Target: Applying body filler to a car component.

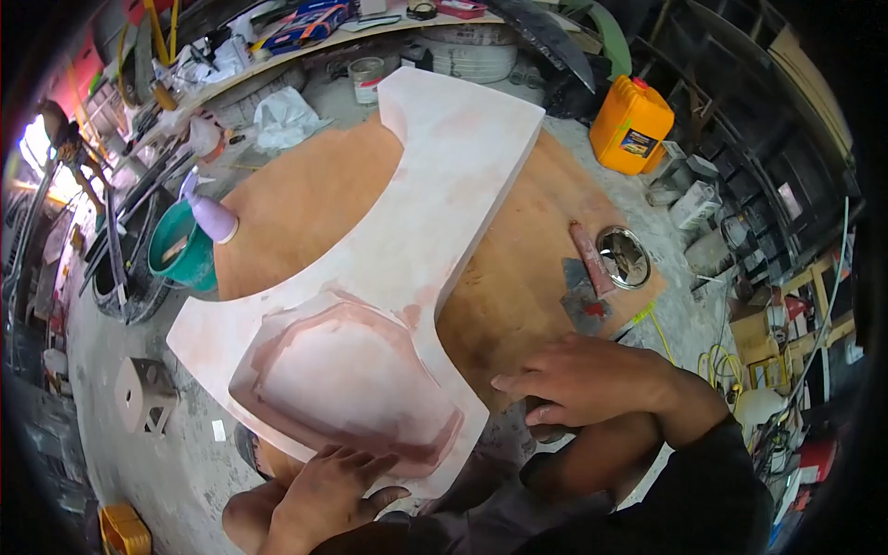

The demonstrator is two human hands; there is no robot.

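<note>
I've got the white panel (472, 157) across the round tabletop (305, 185), its recessed end overhanging the near edge. Risk: hard pressure on that lip could tip or slide it. Left hand (333, 490) loosely spread, fingertips on the lip; can't tell if the thumb bears. Right hand (592, 379) half-curled beside the panel; palm hidden, can't tell if it's holding anything.

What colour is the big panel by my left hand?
The panel is whitish, with pinkish-brown patches around its recess; the head view shows it.
</note>
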